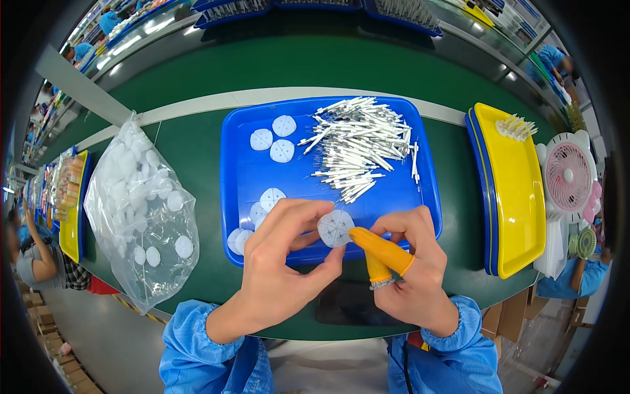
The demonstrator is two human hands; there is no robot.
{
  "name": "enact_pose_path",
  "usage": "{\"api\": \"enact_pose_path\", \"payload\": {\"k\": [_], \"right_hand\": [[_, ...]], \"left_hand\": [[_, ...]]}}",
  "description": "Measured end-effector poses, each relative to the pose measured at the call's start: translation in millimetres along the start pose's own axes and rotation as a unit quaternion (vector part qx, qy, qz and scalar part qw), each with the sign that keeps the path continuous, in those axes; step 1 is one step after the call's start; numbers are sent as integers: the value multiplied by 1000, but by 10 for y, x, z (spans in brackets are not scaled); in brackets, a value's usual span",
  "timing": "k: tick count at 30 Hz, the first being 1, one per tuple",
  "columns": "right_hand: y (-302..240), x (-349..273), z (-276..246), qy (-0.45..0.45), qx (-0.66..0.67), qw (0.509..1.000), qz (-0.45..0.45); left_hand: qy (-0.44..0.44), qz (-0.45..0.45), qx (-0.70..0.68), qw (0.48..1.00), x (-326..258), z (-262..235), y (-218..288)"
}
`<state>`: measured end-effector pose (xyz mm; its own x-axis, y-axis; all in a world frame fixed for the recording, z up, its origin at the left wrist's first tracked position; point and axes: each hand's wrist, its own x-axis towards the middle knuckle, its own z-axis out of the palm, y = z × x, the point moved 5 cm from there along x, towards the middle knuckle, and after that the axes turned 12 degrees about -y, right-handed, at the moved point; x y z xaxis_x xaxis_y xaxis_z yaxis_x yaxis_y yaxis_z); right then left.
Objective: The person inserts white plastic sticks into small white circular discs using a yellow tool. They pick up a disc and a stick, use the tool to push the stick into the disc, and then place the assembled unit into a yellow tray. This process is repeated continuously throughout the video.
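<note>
The person's left hand point(275, 266) holds a pale round disc point(336, 228) at its edge between thumb and fingers, over the near side of a blue tray point(302, 177). From the right, the right hand point(420, 262) brings the tip of an orange finger cover point(380, 249) against the disc's edge; whether it pinches anything small there cannot be told. Because only the rim is held, a sideways push from the covered finger could tilt the disc or slip it loose. If dropped, it could land among the loose discs point(271, 198) just left of the grip. The pile of thin white sticks point(361, 148) lies beyond the grip; a careless forward sweep could scatter them.
</note>
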<state>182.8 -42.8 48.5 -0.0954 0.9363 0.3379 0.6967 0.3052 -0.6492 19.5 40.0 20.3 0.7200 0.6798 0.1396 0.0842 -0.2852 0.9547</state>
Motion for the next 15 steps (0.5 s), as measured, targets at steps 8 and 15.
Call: {"api": "enact_pose_path", "payload": {"k": [8,15], "right_hand": [[14,18,10,-6,-3,1000,-23],[34,32,-4,-13,1,1000,-26]], "left_hand": [[19,24,22,999,3,37,29],[-29,6,33,999,-11,53,17]]}}
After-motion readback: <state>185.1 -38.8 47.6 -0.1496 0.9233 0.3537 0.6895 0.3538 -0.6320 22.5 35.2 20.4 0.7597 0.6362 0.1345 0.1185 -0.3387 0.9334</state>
